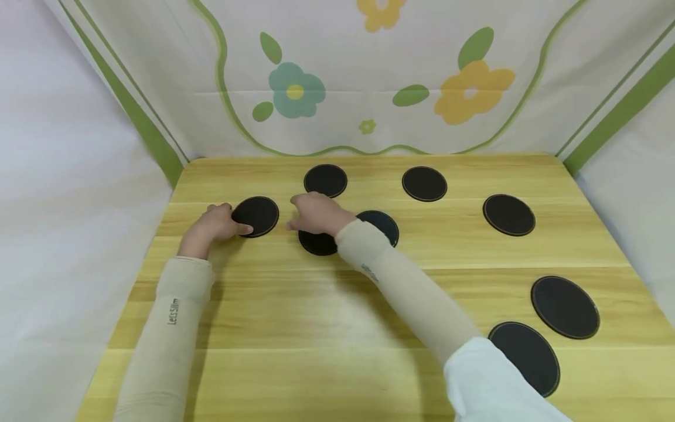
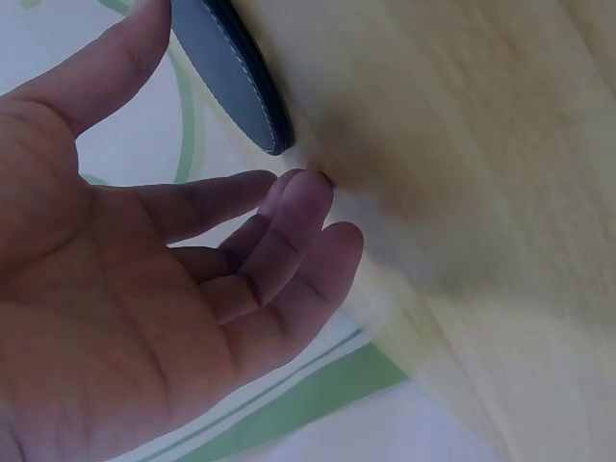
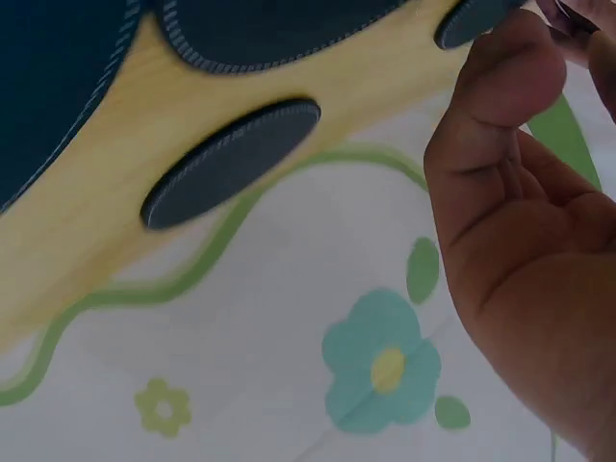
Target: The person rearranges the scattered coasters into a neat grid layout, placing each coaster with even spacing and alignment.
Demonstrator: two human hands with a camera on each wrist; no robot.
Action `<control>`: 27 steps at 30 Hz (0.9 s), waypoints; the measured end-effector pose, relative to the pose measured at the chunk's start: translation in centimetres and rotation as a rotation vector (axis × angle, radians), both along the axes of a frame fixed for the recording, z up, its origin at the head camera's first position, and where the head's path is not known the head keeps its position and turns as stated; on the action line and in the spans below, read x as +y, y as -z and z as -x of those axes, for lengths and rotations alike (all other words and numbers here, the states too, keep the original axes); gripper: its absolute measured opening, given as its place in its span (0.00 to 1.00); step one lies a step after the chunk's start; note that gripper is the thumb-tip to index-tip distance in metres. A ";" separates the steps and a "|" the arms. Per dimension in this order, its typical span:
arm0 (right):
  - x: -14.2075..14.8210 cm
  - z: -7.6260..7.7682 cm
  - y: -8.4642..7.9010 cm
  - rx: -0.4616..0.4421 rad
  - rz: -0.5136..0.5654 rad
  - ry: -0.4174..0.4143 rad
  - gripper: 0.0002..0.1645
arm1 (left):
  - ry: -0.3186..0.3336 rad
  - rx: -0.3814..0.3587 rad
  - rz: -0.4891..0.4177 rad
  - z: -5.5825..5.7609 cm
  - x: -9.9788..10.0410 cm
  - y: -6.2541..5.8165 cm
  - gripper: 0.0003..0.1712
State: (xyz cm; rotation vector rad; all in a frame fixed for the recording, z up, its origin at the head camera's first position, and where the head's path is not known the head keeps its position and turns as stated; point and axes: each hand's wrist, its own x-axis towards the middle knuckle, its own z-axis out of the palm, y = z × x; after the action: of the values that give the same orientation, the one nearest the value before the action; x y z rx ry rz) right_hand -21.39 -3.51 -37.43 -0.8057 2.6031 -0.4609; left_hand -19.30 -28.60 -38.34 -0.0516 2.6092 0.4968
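Observation:
My left hand (image 1: 217, 223) is at the left side of a round black coaster (image 1: 258, 214), its thumb over the near edge in the head view. The left wrist view has that coaster (image 2: 226, 72) by the thumb, while the other fingers (image 2: 298, 207) bend loosely just below it at the wooden surface. My right hand (image 1: 318, 212) hovers to the right of this coaster with nothing visible in its fingers. Partly under it lies another black coaster (image 1: 316, 243). One more coaster (image 1: 326, 179) is just behind the right hand, and the right wrist partly covers a further one (image 1: 384, 223).
Across the wooden table (image 1: 295, 351), more black coasters lie flat: one at the back (image 1: 424, 183), one at the right (image 1: 508, 215), and two near the front right, (image 1: 565, 307) being the outer coaster. A flowered white cloth (image 1: 343, 64) hangs behind the table.

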 end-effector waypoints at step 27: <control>-5.1 2.9 4.5 0.061 -0.086 -0.041 0.46 | -0.094 -0.006 -0.143 0.2 -0.1 0.0 0.46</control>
State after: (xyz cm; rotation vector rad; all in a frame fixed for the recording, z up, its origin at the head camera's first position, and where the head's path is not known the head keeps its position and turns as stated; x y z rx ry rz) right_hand -24.24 -8.66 -41.91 -0.8555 2.6363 -0.3156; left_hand -19.47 -28.69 -38.30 -0.1289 2.5667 0.7140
